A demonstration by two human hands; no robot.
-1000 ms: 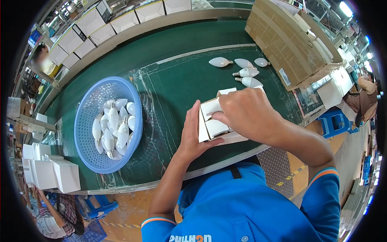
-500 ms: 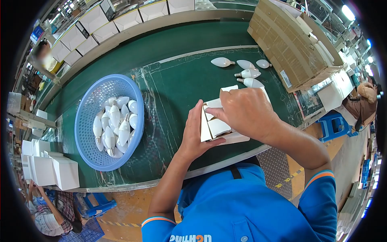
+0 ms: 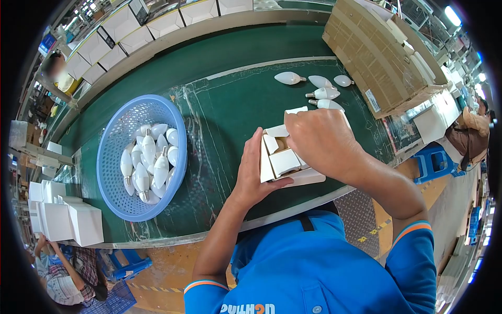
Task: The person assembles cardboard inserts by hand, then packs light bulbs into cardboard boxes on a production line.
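A small open white carton point(image 3: 284, 161) stands on the green work surface in front of me, with folded white card dividers inside. My left hand point(image 3: 249, 175) is closed around its left side, the thumb along the near edge. Over the right part of the carton's open top is my right hand point(image 3: 323, 144), its fingers curled down and mostly hidden. What those fingers grip, if anything, I cannot make out. Just beyond the carton lie several white candle-shaped light bulbs point(image 3: 325, 93). A blue plastic basket point(image 3: 109, 172) on the left holds many similar bulbs.
A large brown cardboard box point(image 3: 374, 60) stands at the back right. White cartons point(image 3: 83, 224) sit at the left table edge, and more line the far shelf point(image 3: 198, 18). Blue stools point(image 3: 435, 163) are on the floor. Other people are at both sides.
My right hand has shifted slightly, and its thumb, stretched over the carton before, is now tucked out of sight. More of the carton's inside shows. My left hand keeps its hold.
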